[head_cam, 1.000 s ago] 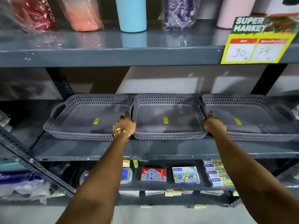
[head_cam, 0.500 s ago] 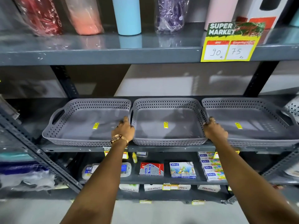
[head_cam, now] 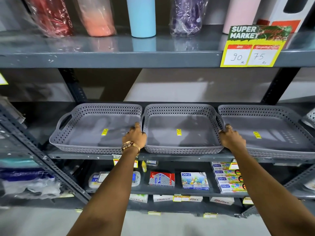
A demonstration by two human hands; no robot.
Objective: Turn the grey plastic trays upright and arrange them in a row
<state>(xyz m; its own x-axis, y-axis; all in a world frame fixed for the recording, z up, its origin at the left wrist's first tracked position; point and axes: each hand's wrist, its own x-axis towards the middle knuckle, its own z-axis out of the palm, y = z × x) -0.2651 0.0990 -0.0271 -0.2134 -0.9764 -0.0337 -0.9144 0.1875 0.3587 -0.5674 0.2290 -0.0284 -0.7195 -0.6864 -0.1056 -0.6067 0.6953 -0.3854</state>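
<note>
Three grey perforated plastic trays stand upright side by side on the middle shelf, each with a yellow sticker inside: the left tray (head_cam: pixel 85 132), the middle tray (head_cam: pixel 180 120) and the right tray (head_cam: pixel 272 126). My left hand (head_cam: pixel 134 138), with a gold watch at the wrist, grips the middle tray's left handle, where it meets the left tray. On the opposite handle, against the right tray, my right hand (head_cam: pixel 231 138) holds the same middle tray.
The shelf above (head_cam: pixel 119 55) carries wrapped and bare bottles, with a yellow price sign (head_cam: pixel 252 48) on its edge. Below, a lower shelf (head_cam: pixel 170 190) holds stationery boxes. A slanted metal brace (head_cam: pixel 42 159) crosses at the left.
The view has shifted a little, so the shelves sit lower in frame. Both hands stay on the middle tray's handles and the three trays keep their row.
</note>
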